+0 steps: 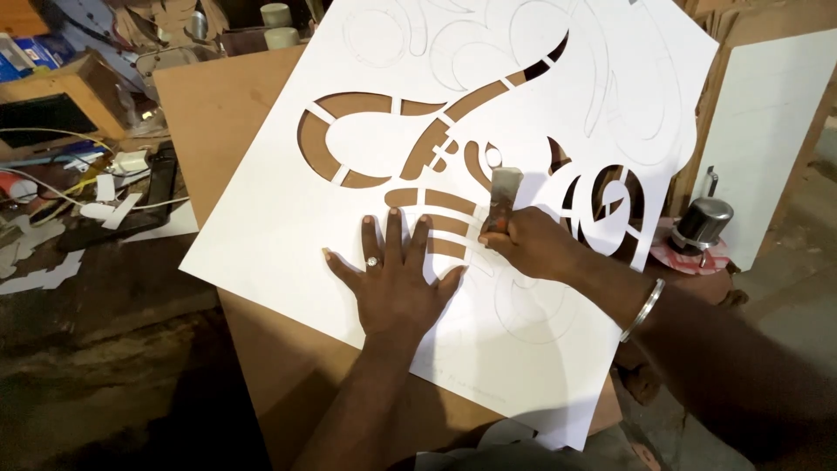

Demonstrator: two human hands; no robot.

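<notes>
— Where does your left hand point(394, 277) sit right now?

— Flat on the white stencil sheet point(288, 235), fingers spread wide and pressed down, just below the curved cut-out bars. There's a ring on one finger. Your palm pins the sheet to the brown board point(222, 105) underneath.

— And your right hand point(530, 244)?

— Your fingers are curled tight around a utility knife point(503, 199), its worn grey body pointing up and away from you. The tip is hidden by your knuckles, so I can't tell whether it's touching the sheet. A metal bangle point(643, 310) sits on that wrist.

— How will the sheet handle?

— My guess is light and thin, stiff enough to lie flat but weak where it's already cut. Those narrow white bridges between the openings look easy to tear or crease. Hold it as you do now, with a broad flat palm on solid, uncut material near the knife, not on the thin strips.

— What else is around you?

— The sheet lies skewed across the board, one corner overhanging toward you. A metal can point(703, 223) stands to your right, just past the sheet's edge. Paper offcuts point(52, 262) and cables clutter the bench on your left.
</notes>
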